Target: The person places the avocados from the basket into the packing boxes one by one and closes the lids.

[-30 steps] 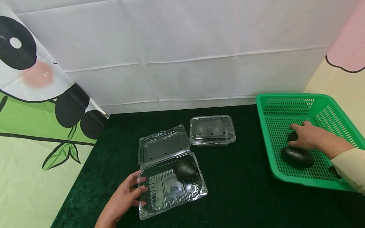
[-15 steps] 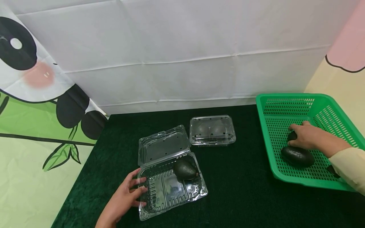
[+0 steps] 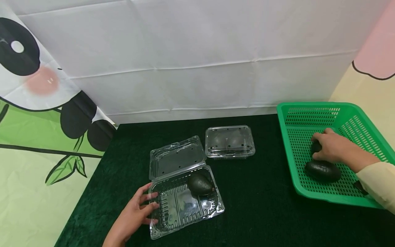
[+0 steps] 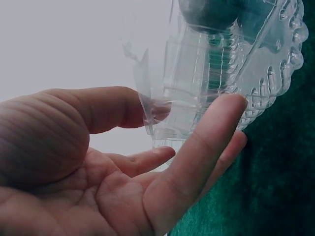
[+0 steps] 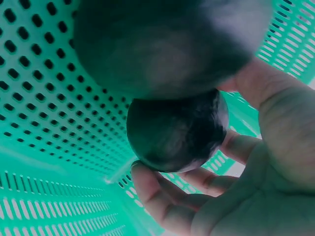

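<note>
In the head view my right hand (image 3: 333, 145) reaches into the green basket (image 3: 288, 164) and grips a dark avocado (image 3: 316, 146), mostly covered by the hand. The right wrist view shows fingers curled round this avocado (image 5: 172, 135), and a nearer avocado (image 5: 167, 44) fills the top. That second avocado (image 3: 323, 171) lies beside the thumb in the basket. My left hand (image 3: 132, 212) rests relaxed fingers against the left side of an open clear clamshell box (image 3: 176, 226). One avocado (image 3: 200, 184) lies at the right of its base. The left wrist view shows plastic (image 4: 184, 83) by the fingers.
A closed clear clamshell box (image 3: 229, 132) with round dark contents stands behind the open one. Another dark piece (image 3: 360, 188) shows partly under the right sleeve. Dark green cloth (image 3: 250, 206) covers the table, and a white curtain (image 3: 197, 85) hangs behind it.
My right hand has shifted very slightly in the basket, still at the same avocado. The left hand and both boxes stay where they were.
</note>
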A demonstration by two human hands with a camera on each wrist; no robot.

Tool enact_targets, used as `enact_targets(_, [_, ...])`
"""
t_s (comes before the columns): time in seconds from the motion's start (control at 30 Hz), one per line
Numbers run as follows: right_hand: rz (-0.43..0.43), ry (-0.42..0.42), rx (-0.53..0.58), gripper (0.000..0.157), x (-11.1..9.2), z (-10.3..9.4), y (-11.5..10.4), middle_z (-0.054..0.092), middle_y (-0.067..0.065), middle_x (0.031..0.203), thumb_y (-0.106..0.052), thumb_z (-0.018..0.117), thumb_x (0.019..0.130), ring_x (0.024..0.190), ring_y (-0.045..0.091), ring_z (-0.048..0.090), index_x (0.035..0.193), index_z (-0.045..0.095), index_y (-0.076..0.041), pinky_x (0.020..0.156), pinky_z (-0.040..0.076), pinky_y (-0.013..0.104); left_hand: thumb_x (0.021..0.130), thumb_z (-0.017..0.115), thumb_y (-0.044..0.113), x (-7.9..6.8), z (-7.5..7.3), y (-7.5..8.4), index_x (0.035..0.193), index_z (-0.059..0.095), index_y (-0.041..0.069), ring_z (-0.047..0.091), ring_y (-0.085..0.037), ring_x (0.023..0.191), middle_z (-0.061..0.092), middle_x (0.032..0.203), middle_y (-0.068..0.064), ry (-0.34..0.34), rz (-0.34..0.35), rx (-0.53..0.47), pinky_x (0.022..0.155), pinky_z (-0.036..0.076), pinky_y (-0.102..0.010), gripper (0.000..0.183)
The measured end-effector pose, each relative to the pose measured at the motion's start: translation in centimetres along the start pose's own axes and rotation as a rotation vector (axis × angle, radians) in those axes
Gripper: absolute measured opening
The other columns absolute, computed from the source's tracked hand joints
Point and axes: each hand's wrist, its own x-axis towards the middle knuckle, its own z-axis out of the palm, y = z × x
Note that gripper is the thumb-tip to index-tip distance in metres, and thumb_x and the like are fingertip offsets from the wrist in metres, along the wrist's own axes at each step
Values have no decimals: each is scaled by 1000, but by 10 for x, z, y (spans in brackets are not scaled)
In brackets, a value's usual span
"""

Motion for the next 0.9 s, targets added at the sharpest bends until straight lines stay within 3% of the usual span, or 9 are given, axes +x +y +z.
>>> enact_targets(0.33, [-37, 130, 15, 63, -4, -23, -18, 31, 45, 130, -18, 77, 87, 82, 43, 59, 136, 51, 12, 61, 51, 50, 99, 55, -3, -1, 0, -1, 160, 21, 15, 64, -35, 110, 42, 150, -32, 3, 2, -4, 70, 63, -51, 72])
enact_targets(0.67, [-110, 227, 53, 59, -7, -39, -70, 33, 36, 138, -16, 74, 85, 85, 38, 60, 138, 55, 3, 65, 51, 46, 99, 55, -3, -1, 1, -2, 160, 22, 14, 65, -35, 110, 42, 149, -33, 6, 17, -7, 70, 63, -52, 71])
enact_targets(0.9, [-147, 247, 56, 60, -6, -43, -105, 35, 32, 141, -15, 73, 85, 89, 40, 60, 140, 55, 0, 68, 52, 47, 99, 54, -2, -1, 1, -2, 159, 22, 14, 65, -35, 109, 42, 149, -32, 4, 18, -2, 70, 63, -51, 70])
